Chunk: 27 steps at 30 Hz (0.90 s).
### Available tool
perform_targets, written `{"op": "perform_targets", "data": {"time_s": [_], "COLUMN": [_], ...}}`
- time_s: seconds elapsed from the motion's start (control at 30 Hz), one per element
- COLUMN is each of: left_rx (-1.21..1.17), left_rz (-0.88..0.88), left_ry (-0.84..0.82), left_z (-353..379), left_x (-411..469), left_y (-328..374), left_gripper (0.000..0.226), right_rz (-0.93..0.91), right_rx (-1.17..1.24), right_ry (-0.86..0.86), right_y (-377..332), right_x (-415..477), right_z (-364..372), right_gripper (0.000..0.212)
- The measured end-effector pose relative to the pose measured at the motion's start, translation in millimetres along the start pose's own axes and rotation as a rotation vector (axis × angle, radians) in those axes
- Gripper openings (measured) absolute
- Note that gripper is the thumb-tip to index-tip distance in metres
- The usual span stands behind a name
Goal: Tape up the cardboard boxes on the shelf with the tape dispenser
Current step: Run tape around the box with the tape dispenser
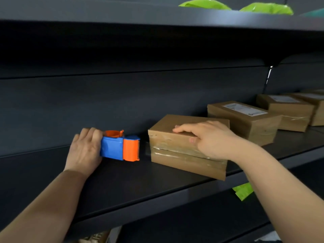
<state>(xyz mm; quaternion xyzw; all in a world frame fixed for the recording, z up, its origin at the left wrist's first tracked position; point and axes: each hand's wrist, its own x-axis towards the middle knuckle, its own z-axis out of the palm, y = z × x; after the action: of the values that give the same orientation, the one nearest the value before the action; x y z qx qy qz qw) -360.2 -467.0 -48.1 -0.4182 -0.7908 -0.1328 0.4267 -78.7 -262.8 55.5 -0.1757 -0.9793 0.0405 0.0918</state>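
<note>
Orange-and-blue tape dispenser (121, 148) on shelf (122, 183), clasped at left end by left grip (84, 149). Cutter end pointing right at nearest cardboard box (175, 155), just beside, narrow gap. Right grip (208, 139) flat-fingered on box top, steadying. Box long axis along shelf.

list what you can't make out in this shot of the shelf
All in the head view:
- Left hand: the tips of its fingers are hidden behind the blue and orange plastic tape dispenser.
- Tape roll: hidden inside the dispenser's housing.
- White label on the second brown cardboard box: print too small and blurred.
- Farthest brown cardboard box: cut off by the right edge.
- Bright green plastic bags: lower parts hidden by the upper dark shelf.
</note>
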Motion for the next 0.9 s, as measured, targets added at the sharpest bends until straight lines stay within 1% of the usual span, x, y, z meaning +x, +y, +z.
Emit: {"op": "perform_targets", "data": {"time_s": [0.13,0.27,0.43,0.5,0.53,0.57,0.63,0.67,0.7,0.77,0.83,0.9], "left_rx": [0.081,0.158,0.161,0.14,0.131,0.121,0.1,0.092,0.085,0.078,0.078,0.076], "left_rz": [-0.018,0.013,0.042,0.055,0.058,0.058,0.062,0.071,0.082,0.087,0.071,0.047], "left_ry": [0.01,0.04,0.026,0.016,0.013,0.011,0.01,0.015,0.02,0.017,0.006,0.0], "left_z": [-1,2,7,7,6,5,2,1,0,0,2,3], "left_x": [0,5,11,10,9,8,6,6,6,4,3,5], "left_y": [2,8,20,23,24,25,27,28,29,29,29,29], "left_gripper": [0.049,0.035,0.033,0.038,0.041,0.043,0.04,0.038,0.037,0.04,0.042,0.043], "right_rz": [-0.035,-0.066,-0.051,-0.022,0.002,0.024,0.046,0.056,0.055,0.012,-0.011,-0.02], "right_rx": [0.0,0.046,0.073,0.092,0.098,0.086,-0.034,-0.107,-0.167,-0.283,-0.368,-0.395], "right_ry": [-0.002,-0.029,-0.059,-0.032,0.019,0.11,0.413,0.558,0.659,0.761,0.863,0.946], "right_y": [3,6,8,7,4,-3,-22,-31,-38,-44,-41,-39], "right_x": [2,2,4,5,7,11,24,33,42,57,68,76], "right_z": [1,0,-2,-5,-4,0,20,33,47,73,88,90], "right_gripper": [0.046,0.047,0.048,0.052,0.051,0.043,0.023,0.024,0.03,0.036,0.036,0.037]}}
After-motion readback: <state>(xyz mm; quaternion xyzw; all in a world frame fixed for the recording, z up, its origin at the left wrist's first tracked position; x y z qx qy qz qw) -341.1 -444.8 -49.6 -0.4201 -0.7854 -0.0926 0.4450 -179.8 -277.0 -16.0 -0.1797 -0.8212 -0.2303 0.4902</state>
